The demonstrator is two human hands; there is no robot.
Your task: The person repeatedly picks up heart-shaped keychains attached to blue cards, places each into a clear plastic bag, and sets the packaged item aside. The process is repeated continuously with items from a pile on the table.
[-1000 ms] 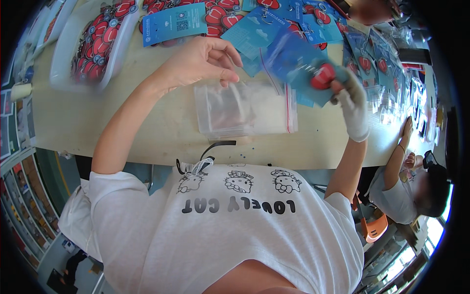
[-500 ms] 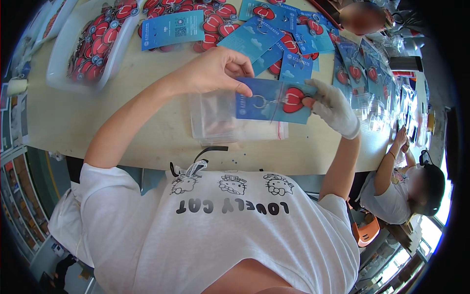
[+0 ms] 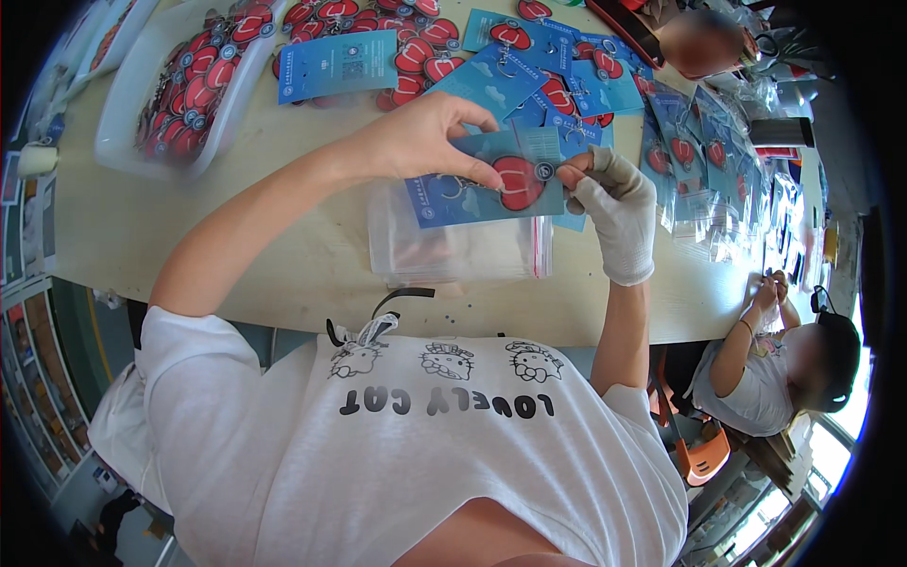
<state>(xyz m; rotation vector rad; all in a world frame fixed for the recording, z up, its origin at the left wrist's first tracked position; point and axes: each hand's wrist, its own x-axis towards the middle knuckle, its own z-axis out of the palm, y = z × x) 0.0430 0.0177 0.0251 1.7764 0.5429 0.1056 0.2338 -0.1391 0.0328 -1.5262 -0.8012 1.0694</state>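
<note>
A blue backing card [image 3: 436,206] with a red heart-shaped keychain [image 3: 518,185] and its metal ring is held up between my two hands. My bare left hand [image 3: 427,140] pinches the card from its upper edge, thumb across the front beside the red piece. My right hand [image 3: 612,200], in a white glove with bare fingertips, pinches at the small round blue charm [image 3: 545,171] on the keychain's right side. Under the card lies a stack of clear zip bags [image 3: 458,257] with a red-lined edge. The left hand's fingers behind the card are partly hidden.
A white plastic bin [image 3: 118,142] of red keychains stands at the far left. Beyond my hands lie a keychain pile [image 3: 411,52], a loose card [image 3: 335,68] and several carded keychains [image 3: 590,85]. Bagged ones [image 3: 704,156] lie right. A co-worker [image 3: 756,369] sits at right.
The card has shifted left and tilted. My right hand has moved left, from the card's right edge to the round charm, while my left thumb has come to the red keychain.
</note>
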